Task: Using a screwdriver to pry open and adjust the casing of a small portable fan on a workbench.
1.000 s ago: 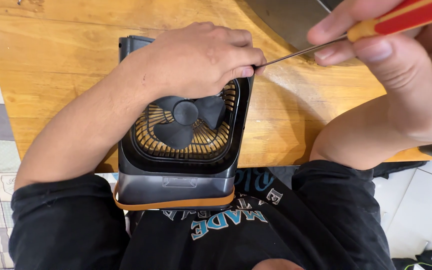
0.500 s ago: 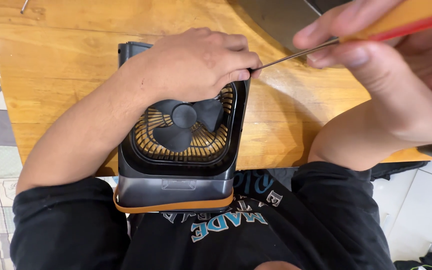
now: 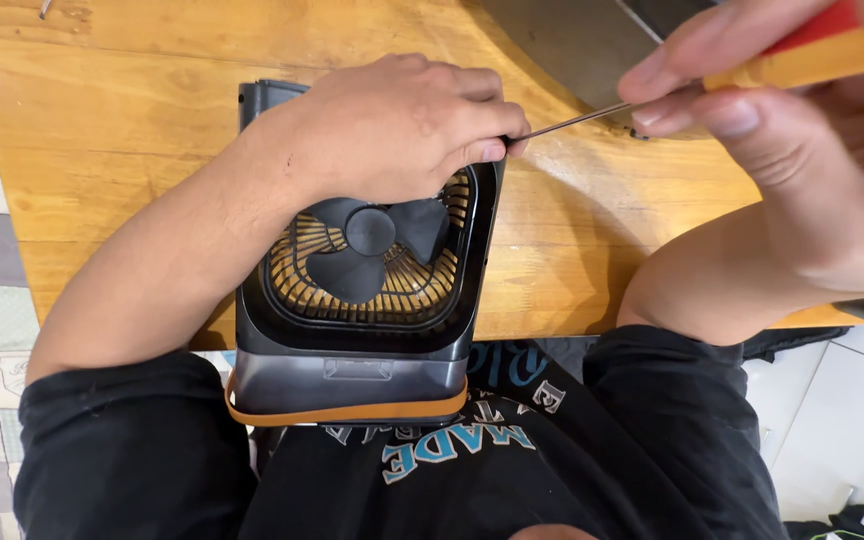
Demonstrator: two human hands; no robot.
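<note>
L hand [image 3: 392, 125] clamped fan [image 3: 357, 300] steady at table [image 3: 102, 130] near edge; R hand [image 3: 782, 130] fingers pinched screwdriver [image 3: 652, 95], tip at fan's corner.

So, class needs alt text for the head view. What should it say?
A left hand steadies a black box fan lying on a wooden table, while the right hand holds a screwdriver against its upper corner.

Black fan [image 3: 357, 300], orange grille and band; red-yellow screwdriver handle [image 3: 802, 55]; honey-brown wooden table [image 3: 132, 130].
</note>
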